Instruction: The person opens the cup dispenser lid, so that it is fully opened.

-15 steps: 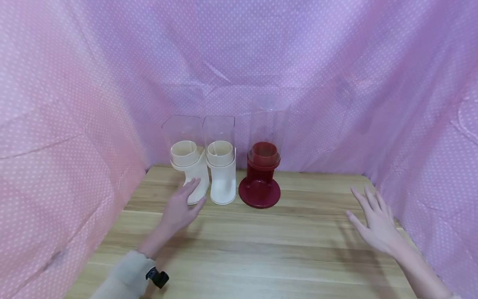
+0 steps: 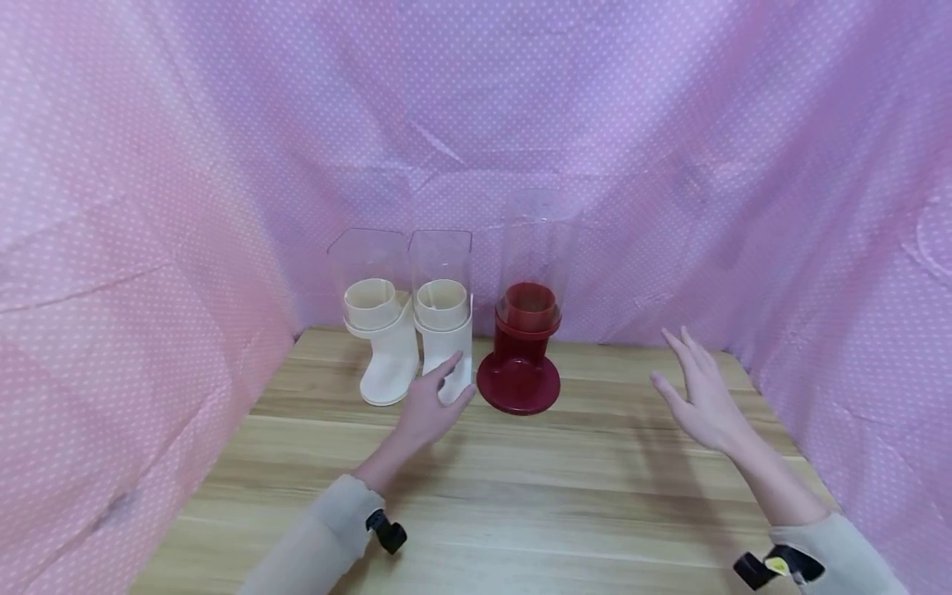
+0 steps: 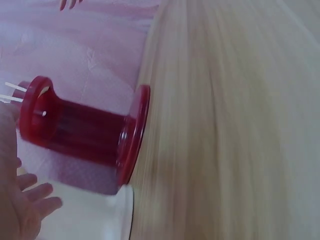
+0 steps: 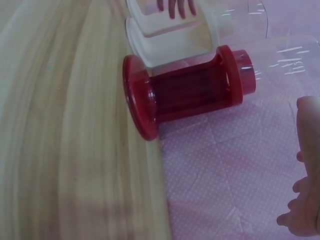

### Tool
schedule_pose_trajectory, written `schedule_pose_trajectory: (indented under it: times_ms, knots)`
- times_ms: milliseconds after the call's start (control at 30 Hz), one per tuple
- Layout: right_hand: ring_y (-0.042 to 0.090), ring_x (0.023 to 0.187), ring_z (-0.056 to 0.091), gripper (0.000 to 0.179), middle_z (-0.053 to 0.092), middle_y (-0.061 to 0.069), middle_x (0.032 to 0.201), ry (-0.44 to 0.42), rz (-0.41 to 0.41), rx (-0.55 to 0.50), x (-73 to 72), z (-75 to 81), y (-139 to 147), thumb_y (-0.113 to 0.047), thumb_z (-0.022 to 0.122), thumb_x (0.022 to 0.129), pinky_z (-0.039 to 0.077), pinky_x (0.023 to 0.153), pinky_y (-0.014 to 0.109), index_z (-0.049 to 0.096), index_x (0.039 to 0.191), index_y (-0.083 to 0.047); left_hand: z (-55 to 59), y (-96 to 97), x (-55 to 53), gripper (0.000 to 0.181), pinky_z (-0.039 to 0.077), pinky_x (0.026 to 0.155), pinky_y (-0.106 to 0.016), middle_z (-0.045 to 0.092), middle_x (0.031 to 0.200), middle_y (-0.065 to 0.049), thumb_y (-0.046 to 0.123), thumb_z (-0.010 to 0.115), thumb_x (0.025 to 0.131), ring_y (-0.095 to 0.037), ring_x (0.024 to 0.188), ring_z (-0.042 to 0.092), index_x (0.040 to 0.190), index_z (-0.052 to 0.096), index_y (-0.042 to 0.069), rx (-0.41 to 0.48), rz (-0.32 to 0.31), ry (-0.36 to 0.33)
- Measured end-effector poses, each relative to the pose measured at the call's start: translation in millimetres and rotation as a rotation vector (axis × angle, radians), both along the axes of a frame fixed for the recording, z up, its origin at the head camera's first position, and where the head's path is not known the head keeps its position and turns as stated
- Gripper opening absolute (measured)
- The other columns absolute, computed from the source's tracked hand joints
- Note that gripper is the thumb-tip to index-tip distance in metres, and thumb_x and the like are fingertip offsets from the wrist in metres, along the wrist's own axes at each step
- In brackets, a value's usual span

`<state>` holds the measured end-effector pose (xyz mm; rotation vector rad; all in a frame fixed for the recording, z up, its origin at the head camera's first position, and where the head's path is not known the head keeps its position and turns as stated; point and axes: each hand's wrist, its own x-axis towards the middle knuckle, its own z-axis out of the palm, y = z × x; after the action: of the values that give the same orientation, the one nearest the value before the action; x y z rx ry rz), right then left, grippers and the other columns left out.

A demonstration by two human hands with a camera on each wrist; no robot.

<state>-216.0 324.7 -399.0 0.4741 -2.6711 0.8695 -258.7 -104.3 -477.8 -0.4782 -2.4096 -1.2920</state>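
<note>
My left hand (image 2: 431,411) hovers over the wood table, its fingers extended and spread in front of the middle white stand (image 2: 445,347), hiding part of its base. Beside that one, the left white stand (image 2: 388,372) has the same ring holder and cream round insert. To the right stands a dark red stand (image 2: 518,384) with a round base and a tall clear tube (image 2: 539,235) rising from it. In the right wrist view, the red stand (image 4: 190,95) appears sideways near the fingers. My right hand (image 2: 706,405) is held in the air over the table's right side, fingers spread, holding nothing.
The wood table (image 2: 550,512) lies in front of the stands. Pink dotted cloth (image 2: 632,124) hangs behind and on both sides. Each wrist carries a small black camera, such as the left one (image 2: 387,531).
My left hand has moved right, from the left white stand to the middle one. The right hand has shifted left and farther away. The stands stay in place on the table.
</note>
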Motion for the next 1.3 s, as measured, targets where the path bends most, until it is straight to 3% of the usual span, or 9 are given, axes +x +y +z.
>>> schedule_pose_trajectory:
  times_ms: [133,233,467,633,900,1033,1167,1300]
  knots:
    - [0.062,0.157,0.014,0.073,0.008,0.031,0.175,0.034,0.01,-0.031,-12.2,11.2,-12,-0.029,0.054,0.11,0.013,0.118,0.087,0.018,0.17,-0.008,-0.1,22.6,-10.1,0.065,0.054,0.11,-0.057,0.06,0.153,-0.02,0.026,0.078,0.097,-0.041,0.138,0.062,0.154,0.055,0.005,0.134,-0.078,-0.089]
    - [0.06,0.158,0.016,0.073,0.011,0.028,0.176,0.045,0.012,-0.05,-19.3,19.5,-18,-0.03,0.053,0.111,0.014,0.122,0.082,0.016,0.171,-0.009,-0.7,36.8,-19.2,0.07,0.051,0.112,-0.062,0.056,0.156,-0.025,0.025,0.076,0.098,-0.046,0.141,0.057,0.158,0.048,0.002,0.205,-0.122,-0.103]
    - [0.056,0.157,0.023,0.072,0.022,0.026,0.175,0.044,0.01,-0.084,-38.6,33.2,-38,-0.034,0.052,0.112,0.022,0.124,0.076,0.017,0.171,-0.013,-7.7,57.7,-43.9,0.086,0.046,0.118,-0.058,0.043,0.167,-0.023,0.036,0.075,0.098,-0.044,0.151,0.048,0.167,0.031,0.008,0.208,-0.095,-0.1]
    - [0.057,0.155,0.028,0.072,0.023,0.03,0.173,0.018,0.046,-0.13,-53.3,41.8,-56,-0.035,0.051,0.112,0.031,0.123,0.072,0.016,0.17,-0.01,-3.8,64.4,-57.7,0.098,0.046,0.119,-0.059,0.035,0.173,-0.017,0.041,0.077,0.094,-0.04,0.155,0.042,0.17,0.023,0.011,0.195,-0.118,-0.111]
    - [0.047,0.161,0.025,0.075,0.021,0.024,0.176,-0.004,0.115,-0.233,-75.9,44.5,-89,-0.031,0.056,0.11,0.032,0.127,0.064,0.015,0.171,-0.013,9.8,69.0,-71.1,0.107,0.041,0.125,-0.053,0.034,0.174,-0.011,0.042,0.082,0.091,-0.031,0.16,0.037,0.17,0.019,0.009,0.199,-0.094,-0.131]
    - [0.044,0.162,0.025,0.077,0.021,0.022,0.176,-0.02,0.147,-0.28,-84.1,43.7,-104,-0.03,0.057,0.11,0.032,0.127,0.064,0.014,0.171,-0.013,15.3,72.7,-76.9,0.111,0.038,0.128,-0.048,0.033,0.175,-0.01,0.038,0.085,0.089,-0.028,0.16,0.037,0.171,0.016,0.01,0.193,-0.112,-0.138]
    - [0.043,0.163,0.025,0.082,0.02,0.021,0.177,-0.037,0.174,-0.308,-93.4,43.7,-118,-0.031,0.06,0.108,0.032,0.127,0.063,0.011,0.17,-0.012,17.8,76.8,-81.9,0.114,0.039,0.127,-0.05,0.035,0.173,-0.014,0.035,0.088,0.087,-0.032,0.157,0.041,0.171,0.015,0.009,0.196,-0.125,-0.15]
    - [0.041,0.163,0.024,0.095,0.016,0.019,0.178,-0.088,0.17,-0.348,-101.4,44.1,-130,-0.036,0.067,0.104,0.032,0.128,0.061,0.003,0.171,-0.015,18.0,80.5,-84.6,0.113,0.041,0.126,-0.05,0.043,0.169,-0.011,0.042,0.088,0.087,-0.031,0.154,0.046,0.171,0.018,0.013,0.178,-0.119,-0.163]
